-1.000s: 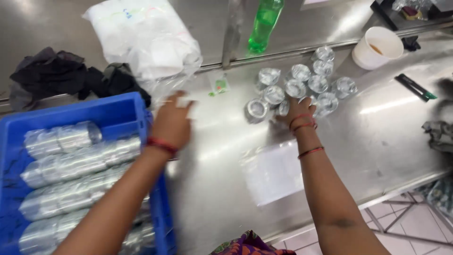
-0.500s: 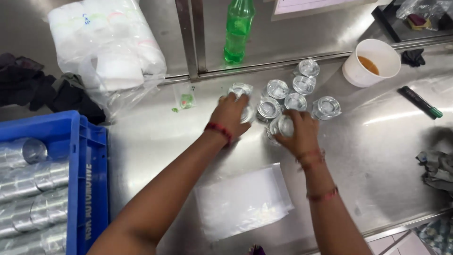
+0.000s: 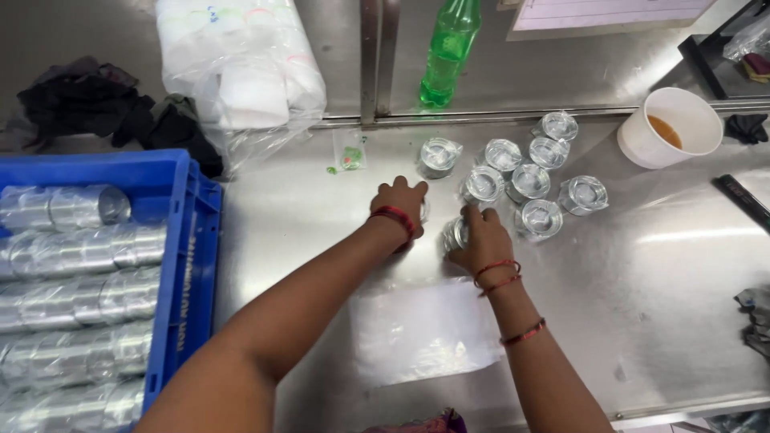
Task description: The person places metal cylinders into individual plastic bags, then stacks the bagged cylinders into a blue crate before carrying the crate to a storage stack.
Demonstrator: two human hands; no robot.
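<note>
Shiny plastic-wrapped metal ring [image 3: 455, 234] under right hand [image 3: 479, 239]; left hand [image 3: 399, 200] beside.

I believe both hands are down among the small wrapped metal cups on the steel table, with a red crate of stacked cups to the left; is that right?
Not quite: in the head view the crate is blue, not red. The rest holds: the left hand and right hand are among the wrapped metal cups on the steel table.

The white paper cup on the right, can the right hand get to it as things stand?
Probably yes: the right hand sits on a wrapped metal part, and bare steel table lies between it and the white cup.
</note>
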